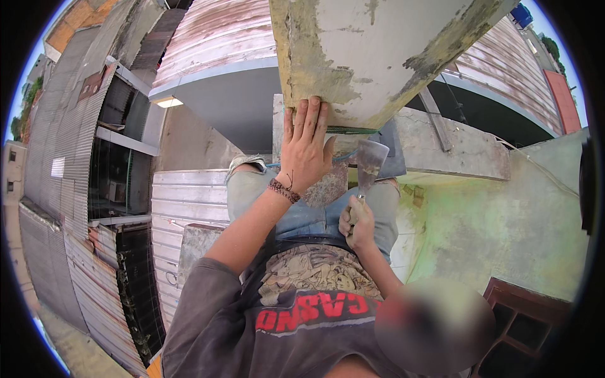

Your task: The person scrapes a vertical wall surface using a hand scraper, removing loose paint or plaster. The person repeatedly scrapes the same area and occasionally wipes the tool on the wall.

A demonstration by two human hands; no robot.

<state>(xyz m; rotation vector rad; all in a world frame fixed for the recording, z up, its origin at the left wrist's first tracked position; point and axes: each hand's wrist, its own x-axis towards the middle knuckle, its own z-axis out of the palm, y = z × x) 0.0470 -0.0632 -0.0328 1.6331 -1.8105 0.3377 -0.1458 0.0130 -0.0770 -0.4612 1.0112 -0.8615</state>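
Observation:
My left hand (307, 141), with a braided bracelet at its wrist, lies flat with its fingertips against the lower edge of a weathered concrete pillar (350, 61) with flaking paint. In my right hand (357, 222) is the handle of a wide-bladed putty knife (372, 158), its blade pointing up and away from me. The blade is smeared and stands just below the pillar's bottom edge, near a green strip (352, 129). Grey and dark patches mark the pillar's face.
A rough concrete ledge (453, 151) runs to the right, bearing a loose board (435, 118) and a cable (539, 165). Beyond it stands a green-stained wall (510, 227). Corrugated metal roofs (189, 198) lie below on the left, with dark openings between them.

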